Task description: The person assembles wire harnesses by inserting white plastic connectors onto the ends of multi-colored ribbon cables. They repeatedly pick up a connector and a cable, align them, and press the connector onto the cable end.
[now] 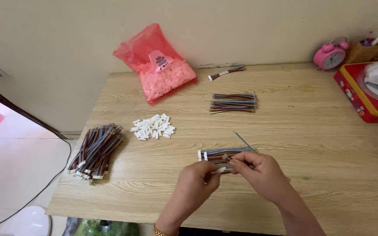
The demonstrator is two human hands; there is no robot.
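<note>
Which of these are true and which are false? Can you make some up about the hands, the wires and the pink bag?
1. Both hands pinch a small wire cable with a white connector. True.
2. The pink bag lies at the table's near edge. False: it leans by the wall at the far edge.
3. A pile of loose white connectors sits on the table below the bag. True.
4. The pink alarm clock stands at the far left. False: it is at the far right.
5. A big wire bundle lies at the table's left edge. True.
</note>
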